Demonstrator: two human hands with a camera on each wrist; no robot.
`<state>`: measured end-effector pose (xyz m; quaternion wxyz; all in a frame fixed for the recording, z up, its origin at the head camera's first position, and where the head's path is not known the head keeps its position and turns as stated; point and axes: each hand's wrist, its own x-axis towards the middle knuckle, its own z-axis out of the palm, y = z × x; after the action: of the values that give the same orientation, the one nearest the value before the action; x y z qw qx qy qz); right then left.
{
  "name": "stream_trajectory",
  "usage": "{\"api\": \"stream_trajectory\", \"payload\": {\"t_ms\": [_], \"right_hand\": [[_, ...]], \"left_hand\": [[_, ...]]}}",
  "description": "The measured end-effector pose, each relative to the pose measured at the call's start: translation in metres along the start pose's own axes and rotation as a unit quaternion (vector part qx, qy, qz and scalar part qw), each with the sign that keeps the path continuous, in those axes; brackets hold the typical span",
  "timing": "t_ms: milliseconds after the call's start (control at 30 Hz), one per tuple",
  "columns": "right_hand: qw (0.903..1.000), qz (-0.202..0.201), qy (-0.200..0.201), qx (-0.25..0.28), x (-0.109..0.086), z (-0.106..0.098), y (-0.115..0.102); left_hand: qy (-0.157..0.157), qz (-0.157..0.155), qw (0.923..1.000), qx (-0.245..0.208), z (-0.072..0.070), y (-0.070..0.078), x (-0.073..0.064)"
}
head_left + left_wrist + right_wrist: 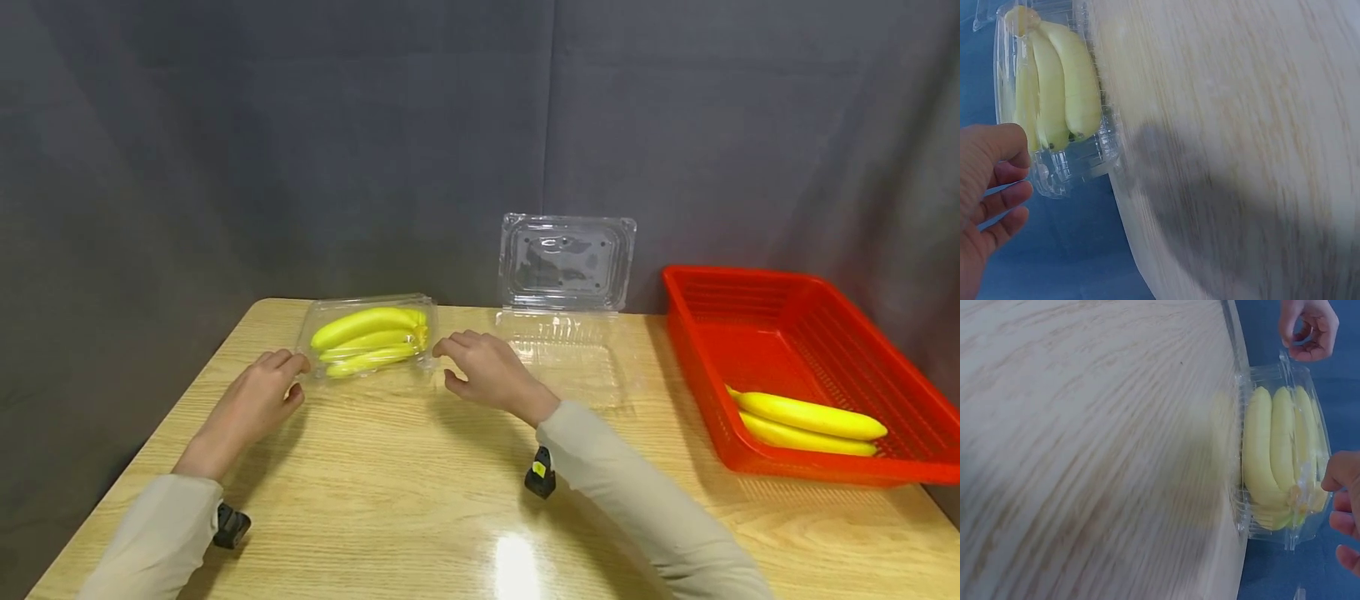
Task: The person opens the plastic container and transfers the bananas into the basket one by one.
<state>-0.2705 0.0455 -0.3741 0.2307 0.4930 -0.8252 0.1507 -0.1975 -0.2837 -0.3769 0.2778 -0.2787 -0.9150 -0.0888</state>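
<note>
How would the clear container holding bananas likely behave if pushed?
The clear container probably slides rather than tips, lying low on the table. Its thin-looking walls may flex if squeezed. The bananas inside likely add some weight.

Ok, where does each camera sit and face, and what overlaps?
Head: on the head, facing forward and down over table, banana box and basket; left grip, right grip, sleeves show.
Left wrist: on that wrist, facing banana box; left grip shows.
Right wrist: on that wrist, facing banana box; right grip and left grip show.
Both wrist views share the banana box, table and left grip.
</note>
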Motion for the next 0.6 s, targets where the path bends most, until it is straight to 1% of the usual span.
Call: {"api": "stream_trajectory", "payload": {"t_ms": [133,233,433,533,600], "right_hand": [[0.9994,0.0,-0.022,-0.028,0.0,0.004,-0.004],[0.9982,-0.005,-0.03,-0.052,0.001,0.006,-0.006],[0.996,-0.029,-0.021,-0.082,0.005,0.011,-0.007],[0.995,-0.03,-0.016,-0.094,0.008,0.011,-0.007],[0.9944,-0.029,-0.021,-0.099,0.01,0.012,-0.007]], "left_hand": [[0.001,0.005,1.0,-0.002,0.004,0.0,0.0],[-0.001,0.006,1.0,-0.007,0.006,0.0,0.0],[-0.001,0.015,0.9998,-0.012,0.005,-0.001,0.001],[-0.004,0.019,0.9998,-0.009,0.005,-0.001,0.003],[-0.004,0.021,0.9998,-0.006,0.006,-0.001,0.004]]}}
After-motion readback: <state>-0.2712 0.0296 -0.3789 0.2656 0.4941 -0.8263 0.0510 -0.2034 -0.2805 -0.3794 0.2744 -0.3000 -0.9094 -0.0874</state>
